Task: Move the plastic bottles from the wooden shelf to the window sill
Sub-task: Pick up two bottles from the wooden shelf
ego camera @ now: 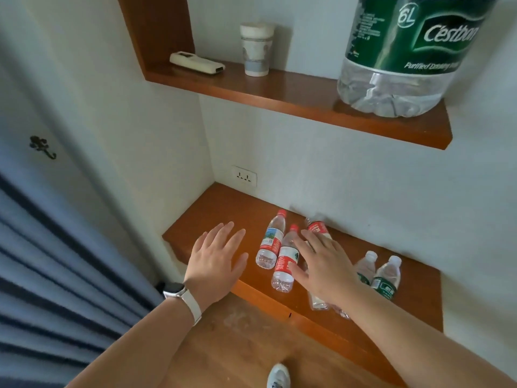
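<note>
Single view, head-mounted, wide-angle. It looks forward and steeply down into a wall recess from a standing position, close to the lower wooden shelf [223, 208], which sits centre frame. The upper shelf [279, 93] runs along the top and bows from lens distortion. A curtain [50, 275] fills the left edge; the floor [237, 345] and a shoe [278, 375] mark the bottom. Both forearms enter from the lower edge. No second view for overlap.
</note>
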